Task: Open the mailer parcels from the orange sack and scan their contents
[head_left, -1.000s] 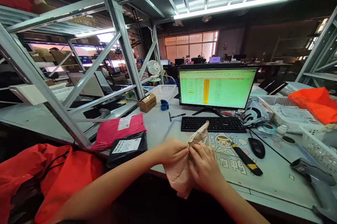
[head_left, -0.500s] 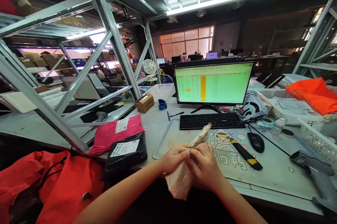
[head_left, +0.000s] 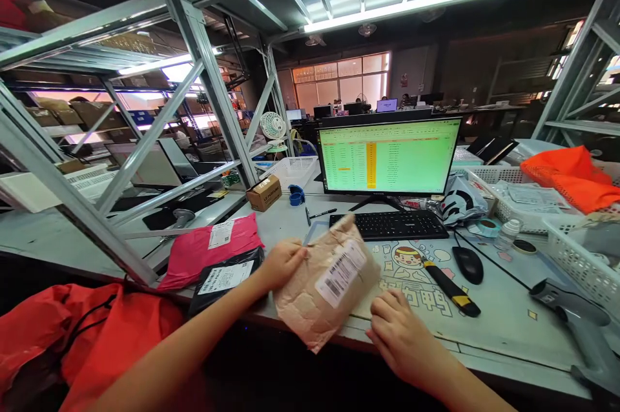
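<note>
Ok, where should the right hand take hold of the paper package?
Probably the right edge of the package, coming from the right. The left hand grips its upper left side, while the right edge is free, with the right hand close by. Gripping there should leave the barcode label, facing the camera, uncovered.

A wide monitor (head_left: 387, 160) with a green, table-like display stands right of centre on a pale desk (head_left: 285, 225), behind a black keyboard (head_left: 411, 223). A black mouse (head_left: 467, 265) and a grey handheld scanner (head_left: 566, 305) lie toward the lower right. A white perforated basket (head_left: 578, 263) is at the right edge. Left of the monitor sits a small cardboard box (head_left: 264, 194); red fabric (head_left: 111, 334) fills the lower left corner.
</note>
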The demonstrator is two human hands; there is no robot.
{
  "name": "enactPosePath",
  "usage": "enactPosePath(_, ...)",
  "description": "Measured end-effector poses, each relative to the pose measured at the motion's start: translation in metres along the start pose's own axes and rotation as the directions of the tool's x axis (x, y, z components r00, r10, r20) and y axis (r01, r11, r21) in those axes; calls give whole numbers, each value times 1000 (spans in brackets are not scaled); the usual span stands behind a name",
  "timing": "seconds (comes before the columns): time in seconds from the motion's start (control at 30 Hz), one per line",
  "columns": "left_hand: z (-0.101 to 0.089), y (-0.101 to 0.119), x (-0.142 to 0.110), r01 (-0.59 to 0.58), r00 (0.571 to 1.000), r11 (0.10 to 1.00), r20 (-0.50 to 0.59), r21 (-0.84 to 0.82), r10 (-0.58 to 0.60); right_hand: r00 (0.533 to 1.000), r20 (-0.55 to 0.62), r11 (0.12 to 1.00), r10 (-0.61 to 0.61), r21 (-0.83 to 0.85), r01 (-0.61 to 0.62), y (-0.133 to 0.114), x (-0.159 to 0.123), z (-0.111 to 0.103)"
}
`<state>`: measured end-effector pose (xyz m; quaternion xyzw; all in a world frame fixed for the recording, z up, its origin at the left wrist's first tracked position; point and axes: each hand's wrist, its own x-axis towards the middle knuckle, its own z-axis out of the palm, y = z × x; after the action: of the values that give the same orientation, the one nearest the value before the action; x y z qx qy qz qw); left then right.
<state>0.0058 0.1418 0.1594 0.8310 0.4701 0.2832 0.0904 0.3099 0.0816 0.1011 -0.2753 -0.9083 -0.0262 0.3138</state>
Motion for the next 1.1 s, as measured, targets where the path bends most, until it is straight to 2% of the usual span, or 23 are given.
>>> enactPosePath(0.1,-11,-8,0,24,999,999,47,-47,-21,995,-64,995,76,64,-72,4,-5,-7)
enactPosePath(0.2,2,7,-4,17,998,989,64,-145,-8,992,-115,989,43,146,-26,-6,13,-2)
enactPosePath(0.3,23,24,-10,38,999,958,39,-283,-28,984,-161,977,81,206,-47,-21,40,20)
enactPosePath(0.4,38,32,-16,57,997,926,-24,-374,-71,950,-193,925,245,339,-170,-33,60,49)
enactPosePath(0.5,46,35,-20,43,990,927,-111,-373,-91,901,-210,843,379,481,-242,-38,70,69)
enactPosePath(0.6,49,37,-25,10,985,954,-162,-299,-61,887,-210,789,411,569,-231,-38,72,77)
enactPosePath(0.7,48,36,-29,-85,986,995,-150,-56,76,922,-197,836,334,513,-194,-37,66,76)
enactPosePath(0.77,45,28,-30,-161,976,979,-129,126,177,952,-215,913,218,388,-122,-39,59,72)
enactPosePath(0.8,42,22,-30,-165,973,969,-133,183,190,965,-224,945,137,321,-60,-40,55,70)
enactPosePath(0.87,34,7,-30,-93,978,970,-163,223,131,969,-248,973,-17,218,73,-42,47,66)
enactPosePath(0.93,26,-6,-29,1,986,975,-165,224,37,958,-266,973,-102,176,152,-42,42,62)
enactPosePath(1.0,19,-12,-27,37,994,973,-112,226,-12,958,-265,971,-113,175,163,-39,40,60)
enactPosePath(1.1,11,-5,-25,82,997,974,-16,213,-80,969,-222,968,-109,200,155,-30,43,56)
